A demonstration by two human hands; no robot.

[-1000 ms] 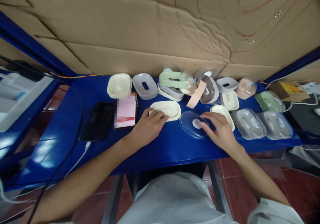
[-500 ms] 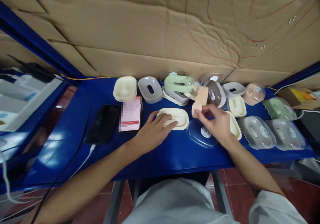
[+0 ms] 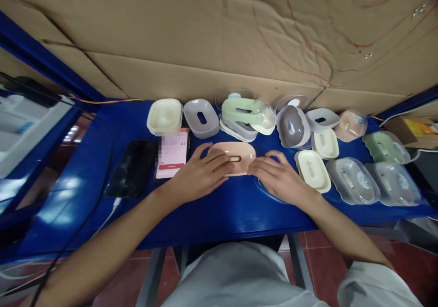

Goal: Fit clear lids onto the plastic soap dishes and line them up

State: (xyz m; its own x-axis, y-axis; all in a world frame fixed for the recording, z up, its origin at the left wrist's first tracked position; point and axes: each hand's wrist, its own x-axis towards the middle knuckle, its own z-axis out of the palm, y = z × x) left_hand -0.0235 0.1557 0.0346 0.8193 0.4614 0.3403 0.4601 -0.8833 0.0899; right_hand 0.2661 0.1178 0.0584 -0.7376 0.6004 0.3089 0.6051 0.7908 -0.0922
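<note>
A peach soap dish tray lies in front of me on the blue table, with a cream piece showing through its slot. My left hand grips its left end, fingers reaching over the rim toward the slot. At the opposite end, my right hand holds the right rim with bent fingers. The cream base seen earlier is now mostly hidden under the tray. Partly covered by my right hand is a clear lid. A cream base rests just right of that hand.
Behind my hands are a cream tray, a grey tray, a green tray on a stack and a dark grey tray. Lidded grey dishes stand at right. Two phones, one black and one lit, lie left.
My right hand has brought the peach tray down and left onto the cream base, turning it level. My left hand has shifted from the base to the tray's left end.
</note>
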